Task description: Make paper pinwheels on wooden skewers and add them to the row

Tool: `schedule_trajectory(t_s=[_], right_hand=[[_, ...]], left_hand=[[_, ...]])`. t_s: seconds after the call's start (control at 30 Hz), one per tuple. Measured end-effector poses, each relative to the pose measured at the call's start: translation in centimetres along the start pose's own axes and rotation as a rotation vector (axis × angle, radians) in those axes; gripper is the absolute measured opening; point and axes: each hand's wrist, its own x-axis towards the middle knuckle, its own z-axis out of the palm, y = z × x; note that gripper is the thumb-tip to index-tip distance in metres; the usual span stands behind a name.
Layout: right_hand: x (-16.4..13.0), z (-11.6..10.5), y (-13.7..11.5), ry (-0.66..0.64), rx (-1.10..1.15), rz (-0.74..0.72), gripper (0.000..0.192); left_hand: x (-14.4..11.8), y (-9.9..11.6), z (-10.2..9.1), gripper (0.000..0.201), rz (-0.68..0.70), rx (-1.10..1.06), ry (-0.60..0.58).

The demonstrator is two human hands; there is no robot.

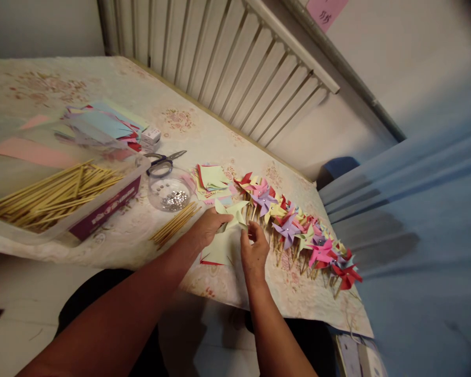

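The left hand lies on a pale green paper pinwheel, its fingers curled over the folded points and pinching them together at the middle. The right hand is just beside it, fingertips bent in against the near edge of the same green paper; whether it truly grips the sheet or only touches it cannot be told. Under both hands lies a flat pale green sheet with a sliver of red showing at its near edge.

Just past the right hand, a long row of finished pinwheels on sticks runs away toward that hand's outer side, in pink, purple, yellow, red and green. Beyond the left hand lies a small bundle of bamboo skewers, and farther on a clear round dish of silver pins, scissors and a stack of cut paper squares. Well out to the left hand's outer side stands a box full of skewers, with loose coloured paper sheets behind it. Everything rests on a bench covered with a flowered cloth.
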Motion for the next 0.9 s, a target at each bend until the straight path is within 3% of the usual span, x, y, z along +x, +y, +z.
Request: schedule_trajectory(t_s=[0.23, 0.53, 0.77, 0.9], right_hand=[[-1.7, -1.0, 2.3, 0.123, 0.029, 0.124, 0.029], [-2.9, 0.0, 0.2, -0.238, 0.232, 0.235, 0.017], [-2.3, 1.4, -1.0, -0.298, 0.275, 0.279, 0.018], [-2.1, 2.1, -1.6, -0.287, 0.212, 0.257, 0.019]], left_hand=[[0.4, -0.6, -0.4, 0.024, -0.016, -0.008, 0.097], [0.4, -0.6, 0.2, 0.026, 0.088, -0.098, 0.078], [0.0, -0.1, 0.8, 0.03, 0.111, -0.122, 0.077], [-0.3, -0.1, 1.0, 0.02, 0.096, -0.095, 0.123]])
